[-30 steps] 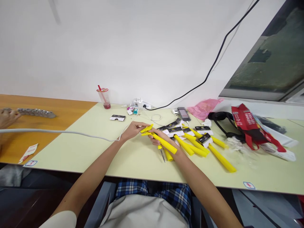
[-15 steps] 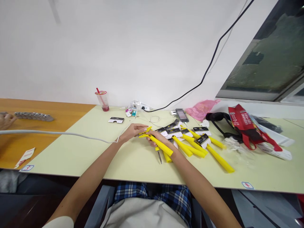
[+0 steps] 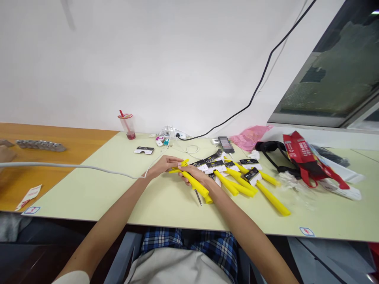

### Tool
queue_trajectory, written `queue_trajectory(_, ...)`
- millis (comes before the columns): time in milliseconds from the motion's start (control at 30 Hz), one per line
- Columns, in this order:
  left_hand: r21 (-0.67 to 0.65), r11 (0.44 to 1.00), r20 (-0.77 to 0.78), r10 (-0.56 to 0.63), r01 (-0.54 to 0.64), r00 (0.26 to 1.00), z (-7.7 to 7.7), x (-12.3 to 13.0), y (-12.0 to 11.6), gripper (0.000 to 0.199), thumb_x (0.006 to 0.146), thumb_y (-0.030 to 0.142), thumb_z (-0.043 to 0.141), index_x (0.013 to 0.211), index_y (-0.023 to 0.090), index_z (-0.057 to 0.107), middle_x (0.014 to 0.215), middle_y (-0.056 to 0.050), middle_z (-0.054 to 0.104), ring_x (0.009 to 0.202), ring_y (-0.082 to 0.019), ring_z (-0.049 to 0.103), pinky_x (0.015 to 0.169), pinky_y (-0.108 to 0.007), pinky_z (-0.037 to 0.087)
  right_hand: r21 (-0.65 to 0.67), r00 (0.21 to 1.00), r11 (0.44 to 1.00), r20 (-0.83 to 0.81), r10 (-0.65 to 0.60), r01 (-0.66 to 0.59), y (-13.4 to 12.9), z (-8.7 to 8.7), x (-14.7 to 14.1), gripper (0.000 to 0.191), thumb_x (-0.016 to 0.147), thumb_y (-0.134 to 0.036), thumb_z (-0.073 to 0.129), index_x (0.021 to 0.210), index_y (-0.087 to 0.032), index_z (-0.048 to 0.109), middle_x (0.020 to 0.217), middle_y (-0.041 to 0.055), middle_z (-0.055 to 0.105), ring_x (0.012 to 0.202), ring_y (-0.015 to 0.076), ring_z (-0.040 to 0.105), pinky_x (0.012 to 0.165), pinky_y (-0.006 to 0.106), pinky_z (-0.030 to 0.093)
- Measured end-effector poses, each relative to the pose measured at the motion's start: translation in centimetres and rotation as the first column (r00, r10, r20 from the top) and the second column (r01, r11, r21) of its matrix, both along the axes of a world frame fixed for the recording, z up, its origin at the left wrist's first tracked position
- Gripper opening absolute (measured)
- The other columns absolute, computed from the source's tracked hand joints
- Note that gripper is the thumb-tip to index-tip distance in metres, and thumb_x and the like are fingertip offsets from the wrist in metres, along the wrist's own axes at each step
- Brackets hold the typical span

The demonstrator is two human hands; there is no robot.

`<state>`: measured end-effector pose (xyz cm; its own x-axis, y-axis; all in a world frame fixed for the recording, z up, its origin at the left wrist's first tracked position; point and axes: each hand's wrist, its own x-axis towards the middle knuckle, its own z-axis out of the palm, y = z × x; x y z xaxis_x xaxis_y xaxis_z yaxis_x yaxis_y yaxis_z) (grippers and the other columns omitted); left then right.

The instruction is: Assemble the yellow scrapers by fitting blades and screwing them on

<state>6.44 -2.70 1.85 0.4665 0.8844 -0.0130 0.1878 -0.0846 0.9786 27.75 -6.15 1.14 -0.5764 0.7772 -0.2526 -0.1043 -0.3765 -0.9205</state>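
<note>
Grasping yellow tool [image 3: 196, 185] at head end: left hand [image 3: 162, 165], right hand [image 3: 196, 173], latter nearer handle; handle slants rightward, nearward from head; metal shaft [image 3: 198, 198] beside tool.

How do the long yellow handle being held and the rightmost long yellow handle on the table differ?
The held handle is in the right hand; the rightmost handle lies on the pale green table. The rightmost handle has a black-and-white card at its far end; the held handle shows none. Both are yellow and long.
</note>
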Motion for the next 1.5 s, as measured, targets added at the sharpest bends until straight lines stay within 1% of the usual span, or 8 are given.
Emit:
queue_trajectory(200, 0.046, 0.999, -0.009, 0.011, -0.01, 1.0, 0.3, -0.3, 0.0, 0.065, 0.08, 0.058, 0.086, 0.13, 0.017, 0.084, 0.09, -0.009, 0.079, 0.059, -0.01, 0.042, 0.051, -0.024, 0.021, 0.004, 0.999, 1.0, -0.026, -0.026, 0.026, 0.1, -0.1, -0.1, 0.043, 0.089, -0.055, 0.085, 0.101, -0.019, 0.065, 0.078, -0.0015, 0.066, 0.047, 0.008, 0.049, 0.036, 0.021, 0.043)
queue_trajectory(433, 0.082, 0.997, -0.004, 0.007, -0.007, 1.0, 0.4, -0.4, -0.2, 0.064, 0.084, 0.06, 0.082, 0.133, 0.02, 0.082, 0.086, -0.006, 0.076, 0.062, -0.01, 0.039, 0.053, -0.025, 0.021, 0.021, 0.996, 0.996, -0.036, -0.086, 0.087, 0.5, -0.8, -0.1, 0.041, 0.079, -0.043, 0.094, 0.096, -0.018, 0.066, 0.08, -0.0016, 0.068, 0.046, 0.0069, 0.051, 0.036, 0.021, 0.044)
queue_trajectory(667, 0.087, 0.996, 0.029, -0.021, 0.019, 0.999, 0.3, -0.5, 0.0, 0.059, 0.085, 0.056, 0.082, 0.132, 0.02, 0.083, 0.091, -0.007, 0.075, 0.063, -0.01, 0.034, 0.054, -0.025, 0.02, 0.024, 0.985, 0.988, -0.09, -0.147, 0.15, 0.6, -1.0, -0.3, 0.038, 0.081, -0.042, 0.093, 0.096, -0.019, 0.066, 0.081, -0.0018, 0.069, 0.045, 0.0067, 0.05, 0.035, 0.022, 0.042)
queue_trajectory(900, 0.086, 0.996, 0.036, 0.003, -0.006, 0.999, 0.6, -0.3, -0.3, 0.063, 0.083, 0.058, 0.085, 0.131, 0.016, 0.082, 0.078, -0.002, 0.065, 0.057, -0.007, 0.026, 0.053, -0.027, 0.017, 0.014, 0.977, 0.98, -0.081, -0.196, 0.198, 0.5, -0.5, -0.4, 0.038, 0.081, -0.041, 0.091, 0.096, -0.02, 0.064, 0.079, -0.0027, 0.067, 0.045, 0.0069, 0.049, 0.035, 0.022, 0.04)
queue_trajectory(1033, 0.072, 0.995, 0.07, 0.057, -0.062, 0.996, 0.5, -0.1, -0.2, 0.059, 0.085, 0.066, 0.08, 0.111, 0.014, 0.083, 0.065, 0.003, 0.049, 0.053, -0.007, 0.027, 0.051, -0.027, 0.016, 0.03, 0.961, 0.963, -0.084, -0.264, 0.267, 0.6, -0.3, -0.4, 0.038, 0.078, -0.04, 0.092, 0.092, -0.02, 0.063, 0.078, -0.0028, 0.067, 0.044, 0.0069, 0.047, 0.034, 0.023, 0.039)
queue_trajectory(1167, 0.053, 0.993, 0.121, 0.098, -0.105, 0.988, 0.1, -0.5, 0.5, 0.05, 0.077, 0.062, 0.089, 0.082, 0.016, 0.072, 0.062, 0.006, 0.04, 0.051, -0.005, 0.025, 0.05, -0.026, 0.015, 0.031, 0.946, 0.949, -0.095, -0.311, 0.315, 0.7, -0.2, -0.5, 0.04, 0.074, -0.04, 0.094, 0.088, -0.02, 0.063, 0.077, -0.0035, 0.066, 0.043, 0.0067, 0.046, 0.033, 0.023, 0.038)
queue_trajectory(1333, 0.014, 0.993, 0.141, 0.115, -0.118, 0.983, 0.0, -0.7, 0.9, 0.048, 0.072, 0.058, 0.093, 0.078, 0.016, 0.071, 0.058, 0.007, 0.04, 0.049, -0.004, 0.025, 0.05, -0.026, 0.015, 0.044, 0.945, 0.947, -0.086, -0.314, 0.319, 0.7, -0.1, -0.5, 0.041, 0.073, -0.041, 0.094, 0.084, -0.02, 0.061, 0.076, -0.0036, 0.066, 0.042, 0.0065, 0.047, 0.034, 0.024, 0.037)
queue_trajectory(1500, -0.109, 0.979, 0.165, 0.191, -0.174, 0.968, 0.4, -0.3, 0.5, 0.046, 0.067, 0.053, 0.096, 0.071, 0.016, 0.069, 0.057, 0.008, 0.037, 0.048, -0.003, 0.02, 0.05, -0.026, 0.013, 0.052, 0.949, 0.95, -0.085, -0.302, 0.307, 0.5, -0.1, -0.4, 0.044, 0.07, -0.042, 0.095, 0.086, -0.02, 0.062, 0.074, -0.0048, 0.065, 0.041, 0.0066, 0.046, 0.034, 0.024, 0.036)
